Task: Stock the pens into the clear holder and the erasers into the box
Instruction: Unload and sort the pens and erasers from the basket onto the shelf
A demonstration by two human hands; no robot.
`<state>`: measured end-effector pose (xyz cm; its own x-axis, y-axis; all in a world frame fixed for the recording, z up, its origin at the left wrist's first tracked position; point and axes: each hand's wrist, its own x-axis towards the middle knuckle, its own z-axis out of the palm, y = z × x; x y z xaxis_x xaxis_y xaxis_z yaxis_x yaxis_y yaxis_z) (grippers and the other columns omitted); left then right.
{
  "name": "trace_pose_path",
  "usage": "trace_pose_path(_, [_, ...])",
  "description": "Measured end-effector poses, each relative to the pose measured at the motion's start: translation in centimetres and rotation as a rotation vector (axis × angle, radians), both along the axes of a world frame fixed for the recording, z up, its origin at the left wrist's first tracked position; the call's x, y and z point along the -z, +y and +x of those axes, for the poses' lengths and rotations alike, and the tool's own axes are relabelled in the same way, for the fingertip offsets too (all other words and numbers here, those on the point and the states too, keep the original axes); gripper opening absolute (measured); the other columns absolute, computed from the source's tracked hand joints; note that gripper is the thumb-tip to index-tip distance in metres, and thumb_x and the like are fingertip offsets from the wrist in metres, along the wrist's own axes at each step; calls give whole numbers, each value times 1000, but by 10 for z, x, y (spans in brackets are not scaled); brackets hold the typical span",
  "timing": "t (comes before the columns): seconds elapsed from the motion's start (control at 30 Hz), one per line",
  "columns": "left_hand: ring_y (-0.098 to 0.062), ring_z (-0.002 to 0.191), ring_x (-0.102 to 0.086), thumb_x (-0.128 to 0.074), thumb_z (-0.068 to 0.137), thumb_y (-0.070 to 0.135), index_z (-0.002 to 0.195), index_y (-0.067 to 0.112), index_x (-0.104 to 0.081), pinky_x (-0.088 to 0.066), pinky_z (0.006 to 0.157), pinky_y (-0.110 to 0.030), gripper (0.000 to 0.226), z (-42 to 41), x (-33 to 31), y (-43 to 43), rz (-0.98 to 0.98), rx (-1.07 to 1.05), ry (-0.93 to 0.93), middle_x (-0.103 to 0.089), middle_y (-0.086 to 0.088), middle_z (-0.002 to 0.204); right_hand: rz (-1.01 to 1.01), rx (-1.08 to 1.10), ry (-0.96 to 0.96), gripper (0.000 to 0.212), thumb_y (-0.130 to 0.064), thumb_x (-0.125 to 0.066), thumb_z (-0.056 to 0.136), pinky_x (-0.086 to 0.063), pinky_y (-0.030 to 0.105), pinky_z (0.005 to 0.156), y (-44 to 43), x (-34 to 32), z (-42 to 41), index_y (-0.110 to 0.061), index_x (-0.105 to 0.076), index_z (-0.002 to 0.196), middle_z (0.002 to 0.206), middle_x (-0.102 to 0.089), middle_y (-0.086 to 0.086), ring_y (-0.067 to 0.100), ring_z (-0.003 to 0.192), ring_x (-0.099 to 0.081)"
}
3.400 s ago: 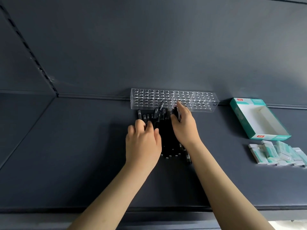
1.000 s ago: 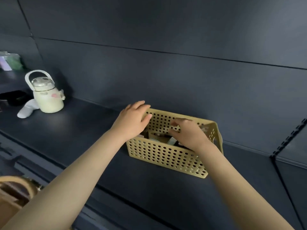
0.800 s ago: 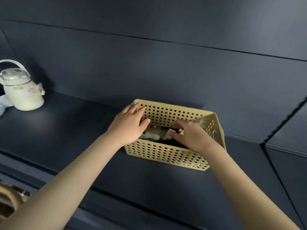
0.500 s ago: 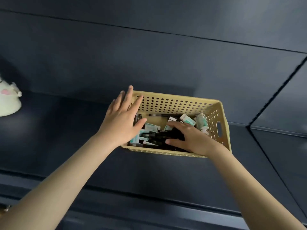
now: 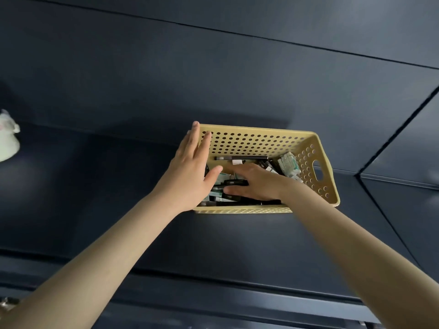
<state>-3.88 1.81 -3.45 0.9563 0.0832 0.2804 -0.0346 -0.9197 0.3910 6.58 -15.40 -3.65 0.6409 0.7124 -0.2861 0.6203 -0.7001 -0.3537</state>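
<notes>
two bare hands reach into a pale yellow perforated plastic basket (image 5: 261, 133) that sits on a dark navy shelf (image 5: 237, 241), close to the matching dark back panel (image 5: 213, 79). the left hand (image 5: 187, 172) is at the basket's left end, palm down, its fingers straight and close together over the left rim, the fingertips reaching up to the far corner; the thumb is spread apart and points into the basket. the right hand (image 5: 259, 184) is inside the basket, lying flat and uncurled on the pile, fingers stretched toward the left hand and the thumb held apart from them, with a black pen body showing in the gap between.

the basket holds a jumble of slim black pens (image 5: 240, 158) and small white-and-green wrapped erasers (image 5: 288, 163). one pen lies along the far wall; several erasers are bunched at the right end, beside an oval handle cut-out (image 5: 317, 170) in the side wall. more pens lie along the near wall, under the right wrist.

at the left edge of the view, on the same shelf and well apart from the basket, a pale rounded object (image 5: 7, 141) is cut off by the frame.
</notes>
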Motion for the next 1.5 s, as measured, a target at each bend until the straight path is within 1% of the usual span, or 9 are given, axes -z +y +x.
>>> trace_pose_path(0.1, [-17,149,15,-38,100,45,156,17,5,5,110,-27,75,-1,1,0,-18,-5,-21,26,-1,160,10,-67,28,72,-76,-46,80,-29,54,114,6,-3,8,-62,-15,143,155,-35,1,23,145,-25])
trace_pose_path(0.2, [-17,149,15,-37,100,45,156,16,5,5,111,-25,76,-4,3,-1,-18,1,-37,26,-1,160,21,-118,37,66,-61,-50,91,-32,47,115,13,-10,13,-42,-30,150,153,-41,-5,17,140,-37])
trace_pose_path(0.37, [-18,150,11,-31,97,47,156,12,1,-1,112,-27,75,-6,5,0,56,-14,-63,22,-1,162,0,-176,117,63,-46,-50,98,-29,20,102,17,-8,15,-25,-28,153,157,-30,-3,15,139,-34])
trace_pose_path(0.43, [-18,150,11,-27,96,49,156,12,2,-1,112,-27,75,-4,5,0,55,-32,-61,21,-2,162,2,-177,135,65,-51,-49,96,-28,23,106,16,-6,12,-23,-31,152,157,-31,-3,15,141,-33])
trace_pose_path(0.6, [-19,150,11,-26,96,50,156,10,1,0,113,-26,77,-9,6,-2,99,-59,-76,20,-3,162,-23,-174,207,97,-79,-42,77,-28,38,118,13,4,7,-25,-24,154,159,-30,-5,14,143,-31])
trace_pose_path(0.9, [-26,151,2,-30,97,48,156,6,-9,-11,120,-38,74,-16,8,-9,207,-130,-108,10,-8,164,-15,-107,234,84,-69,-62,80,-33,33,113,6,4,7,-27,-36,147,152,-40,-5,15,137,-39])
trace_pose_path(1.13, [-28,151,-2,-34,98,45,155,5,-7,-15,121,-43,75,-15,9,-10,247,-169,-101,9,-10,164,-95,-137,221,89,-75,-49,83,-30,33,114,4,2,5,-19,-34,150,155,-36,-1,18,142,-34])
trace_pose_path(1.3, [-30,151,-3,-34,98,44,155,4,-9,-16,121,-44,74,-14,10,-11,247,-184,-83,9,-10,164,-108,-181,257,77,-80,-45,80,-36,36,109,2,3,4,-28,-49,136,142,-50,-6,15,132,-44])
trace_pose_path(1.5, [-29,151,-1,-33,97,45,155,6,-8,-15,122,-45,75,-10,6,-10,216,-189,-55,10,-7,164,-62,-206,265,71,-75,-56,80,-34,37,111,5,4,4,-30,-50,134,143,-49,-8,12,131,-43])
